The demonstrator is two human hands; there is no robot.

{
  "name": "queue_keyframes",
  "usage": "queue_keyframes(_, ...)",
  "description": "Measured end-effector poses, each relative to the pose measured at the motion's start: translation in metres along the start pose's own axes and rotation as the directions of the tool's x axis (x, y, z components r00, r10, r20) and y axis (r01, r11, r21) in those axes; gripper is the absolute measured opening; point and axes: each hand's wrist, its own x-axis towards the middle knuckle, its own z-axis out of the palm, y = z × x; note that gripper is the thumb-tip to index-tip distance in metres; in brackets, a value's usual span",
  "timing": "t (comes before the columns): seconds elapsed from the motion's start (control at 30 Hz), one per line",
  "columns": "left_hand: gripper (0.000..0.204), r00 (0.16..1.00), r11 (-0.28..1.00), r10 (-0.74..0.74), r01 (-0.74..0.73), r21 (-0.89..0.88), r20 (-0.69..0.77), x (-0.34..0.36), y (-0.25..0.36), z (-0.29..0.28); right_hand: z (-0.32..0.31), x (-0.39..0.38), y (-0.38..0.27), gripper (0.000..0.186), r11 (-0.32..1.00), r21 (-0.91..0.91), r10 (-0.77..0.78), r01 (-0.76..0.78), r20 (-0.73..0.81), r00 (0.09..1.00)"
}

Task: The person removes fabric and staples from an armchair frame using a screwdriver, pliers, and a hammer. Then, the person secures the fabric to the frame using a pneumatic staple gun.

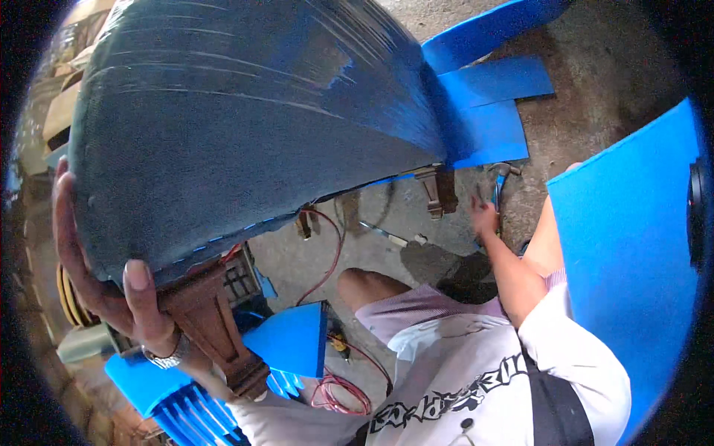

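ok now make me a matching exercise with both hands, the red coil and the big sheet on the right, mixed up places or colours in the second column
1. left hand
2. right hand
3. red coil
4. big sheet on the right

A. down by the hammer
B. bright blue
C. on a corner of the grey upholstered piece
D. on the floor

Pairs: 1-C, 2-A, 3-D, 4-B
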Motion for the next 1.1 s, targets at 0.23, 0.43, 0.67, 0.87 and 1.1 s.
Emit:
queue_keyframes(0.23,0.068,0.989,0.961,-0.141,0.127,-0.245,-0.039,0.069,-0.047,0.028,-0.122,-0.077,-0.269,0.024,0.734,0.671,-0.403,-0.101,0.551,0.731)
queue_keyframes(0.43,0.067,0.960,0.921,-0.229,0.162,-0.354,-0.158,0.066,-0.050,0.043,-0.152,-0.099,-0.373,0.023,0.739,0.471,-0.620,0.481,0.756,0.212)
queue_keyframes(0.67,0.067,0.984,0.961,-0.143,0.113,-0.252,-0.104,0.064,-0.051,0.026,-0.159,-0.106,-0.390,0.019,0.450,0.566,-0.846,0.691,0.519,0.126)
queue_keyframes(0.87,0.054,0.933,0.735,-0.292,0.077,-0.674,-0.212,0.037,-0.065,0.026,-0.170,-0.121,-0.376,0.021,0.371,0.407,-0.852,0.835,0.507,0.131)
queue_keyframes(1.1,0.055,0.806,0.803,-0.559,0.466,-0.371,-0.194,0.069,-0.102,0.073,-0.103,-0.014,-0.207,0.028,0.666,-0.257,-0.001,0.701,0.939,0.345)
